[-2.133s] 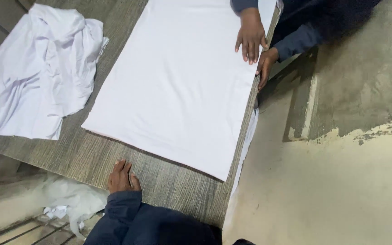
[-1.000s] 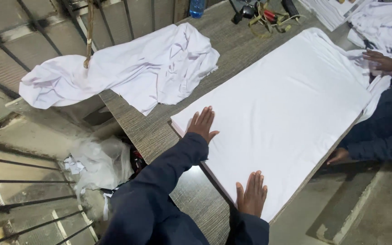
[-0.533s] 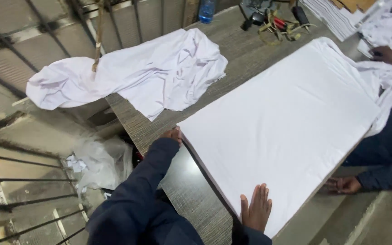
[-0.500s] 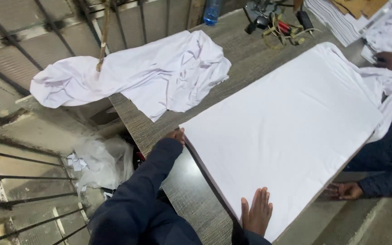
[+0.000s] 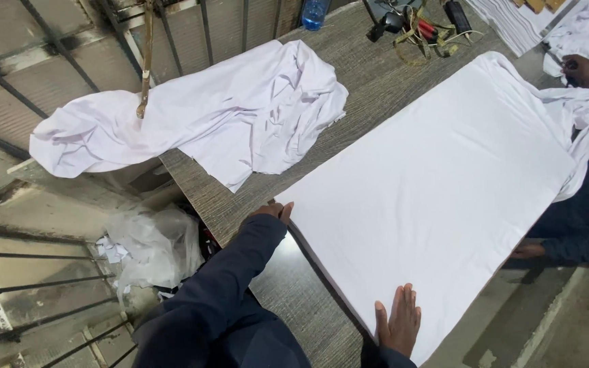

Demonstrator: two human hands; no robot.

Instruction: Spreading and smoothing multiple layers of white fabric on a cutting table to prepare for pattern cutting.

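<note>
A stack of flat white fabric (image 5: 438,184) lies spread over a grey wood-grain table (image 5: 369,75). My left hand (image 5: 269,210) rests curled at the stack's near left corner, fingers against the edge of the layers. My right hand (image 5: 398,320) lies flat, palm down, fingers together, on the near right corner of the fabric. Both my arms are in dark blue sleeves. Whether the left fingers pinch the fabric cannot be told.
A crumpled white cloth (image 5: 199,116) drapes over the table's left end. Another person in dark blue stands at the far right, one hand (image 5: 584,68) on bunched white fabric, the other hand (image 5: 530,250) below the table edge. Tools and cords (image 5: 417,20) and a blue bottle (image 5: 313,12) lie at the back.
My left hand has slid off the top of the fabric to its near left corner. My right hand stays flat on the near right corner. The view has shifted slightly.
</note>
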